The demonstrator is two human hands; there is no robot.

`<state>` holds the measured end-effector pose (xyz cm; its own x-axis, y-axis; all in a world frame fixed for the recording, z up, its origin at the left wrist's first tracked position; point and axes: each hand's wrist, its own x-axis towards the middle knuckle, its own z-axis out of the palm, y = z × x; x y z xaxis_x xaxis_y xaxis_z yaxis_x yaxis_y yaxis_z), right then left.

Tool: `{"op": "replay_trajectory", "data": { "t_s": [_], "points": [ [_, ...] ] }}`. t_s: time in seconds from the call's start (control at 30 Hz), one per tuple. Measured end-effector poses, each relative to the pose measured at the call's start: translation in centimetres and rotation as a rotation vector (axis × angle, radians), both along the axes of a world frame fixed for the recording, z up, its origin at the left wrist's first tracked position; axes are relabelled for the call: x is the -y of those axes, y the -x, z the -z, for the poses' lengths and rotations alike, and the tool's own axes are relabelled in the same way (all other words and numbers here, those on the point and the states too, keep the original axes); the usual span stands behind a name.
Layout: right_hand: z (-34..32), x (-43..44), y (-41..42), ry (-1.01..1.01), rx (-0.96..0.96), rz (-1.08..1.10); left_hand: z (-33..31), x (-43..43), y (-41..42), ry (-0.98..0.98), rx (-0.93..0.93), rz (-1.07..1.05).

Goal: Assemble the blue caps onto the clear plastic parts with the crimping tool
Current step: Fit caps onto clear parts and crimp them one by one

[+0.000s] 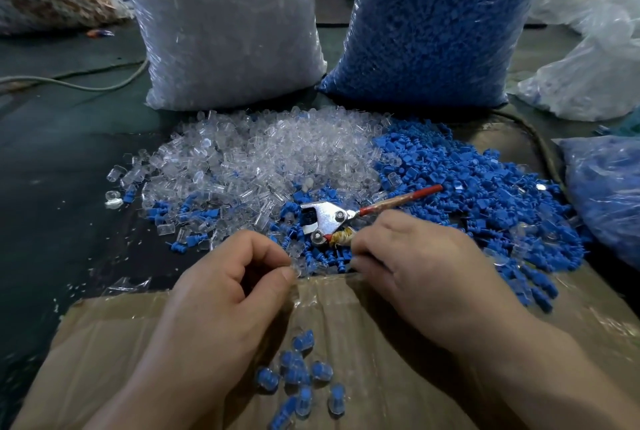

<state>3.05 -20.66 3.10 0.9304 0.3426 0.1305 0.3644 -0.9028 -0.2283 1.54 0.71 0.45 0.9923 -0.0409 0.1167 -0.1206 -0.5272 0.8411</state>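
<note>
A heap of clear plastic parts [263, 156] lies on the dark table, with a heap of blue caps [478, 187] to its right. The crimping tool [329, 218], with metal jaws and red handles, is in my right hand [415, 263], which grips its lower handle; the jaws are open and point left. My left hand [235, 277] has curled fingers and pinches a small clear part [297, 269] at the fingertips. Several assembled pieces [301, 374], clear with blue inside, lie on a cardboard sheet [104, 332] below my hands.
Two tall plastic sacks stand behind the heaps: one of clear parts [221, 31], one of blue caps [436, 24]. Another bag with blue pieces [606, 194] sits at the right edge. Crumpled clear bags [588, 66] lie far right. A cable [69, 83] crosses the table at left.
</note>
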Motion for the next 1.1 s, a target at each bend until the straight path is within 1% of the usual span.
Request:
{"op": "replay_trajectory", "data": {
  "t_s": [0.1,0.2,0.3,0.4,0.63,0.73,0.77,0.8,0.87,0.9,0.93,1.0,1.03,1.1],
  "points": [
    [0.5,0.2,0.0,0.035,0.011,-0.05,0.1,0.0,-0.1,-0.007,0.002,0.001],
    [0.6,0.6,0.0,-0.031,0.025,-0.058,0.2,-0.1,-0.1,-0.02,-0.002,0.003],
    [0.6,1.2,0.2,-0.188,0.055,0.002,0.3,-0.2,-0.1,0.006,-0.013,-0.008],
    [0.5,1.5,0.2,-0.357,0.04,0.084,0.3,-0.3,0.0,-0.002,-0.024,-0.009],
    [0.4,1.1,0.3,-0.534,0.008,0.109,0.2,-0.3,-0.1,0.004,-0.021,-0.017],
    [0.1,0.9,0.6,-0.63,-0.018,0.136,0.5,-0.3,0.0,0.042,-0.001,-0.043],
    [0.0,0.9,0.7,-0.706,-0.056,0.153,0.6,-0.4,0.0,0.057,0.001,-0.048],
    [-0.1,0.8,0.8,-0.823,-0.112,0.164,0.6,-0.4,-0.1,0.075,0.0,-0.05],
    [-0.7,0.3,1.1,-1.1,-0.243,0.149,0.5,-0.4,-0.1,0.149,-0.039,-0.029],
    [-0.9,-0.1,1.3,-1.2,-0.296,0.13,0.3,-0.3,-0.2,0.236,-0.081,-0.002],
    [-1.1,-0.6,1.5,-1.244,-0.335,0.109,0.1,-0.2,-0.2,0.362,-0.139,0.034],
    [-1.1,-1.8,2.0,-1.211,-0.355,0.079,-0.2,0.0,-0.2,0.592,-0.264,0.114],
    [-0.9,-2.1,2.1,-1.137,-0.319,0.077,-0.3,0.0,-0.2,0.653,-0.301,0.139],
    [-0.7,-2.5,2.3,-0.954,-0.224,0.07,-0.4,0.2,-0.3,0.703,-0.329,0.145]
  ]
}}
